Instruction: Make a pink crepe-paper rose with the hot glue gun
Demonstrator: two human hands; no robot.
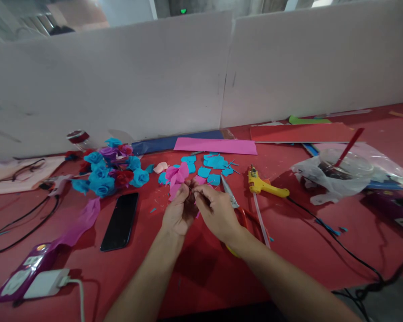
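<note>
A pink crepe-paper flower (pixel 177 174) is pinched by its base in my left hand (pixel 177 212). Close against it, my right hand (pixel 218 212) has its thumb and forefinger pressed together at the flower's base; what lies between those fingertips is too small to make out. Blue paper petals (pixel 216 161) lie just beyond my hands, with a pale pink petal (pixel 160 167) to their left. Scissors (pixel 229 192) rest partly hidden beside my right hand. A yellow glue gun (pixel 263 185) with a clear glue stick lies to the right.
Finished paper roses (pixel 102 176) are heaped at left, near a black phone (pixel 120 221) and a purple power strip (pixel 23 273). A pink paper strip (pixel 215 146) lies at the back. On the right stands a cup with a red straw (pixel 347 163) in a plastic bag. White panels (pixel 121 80) close off the far side.
</note>
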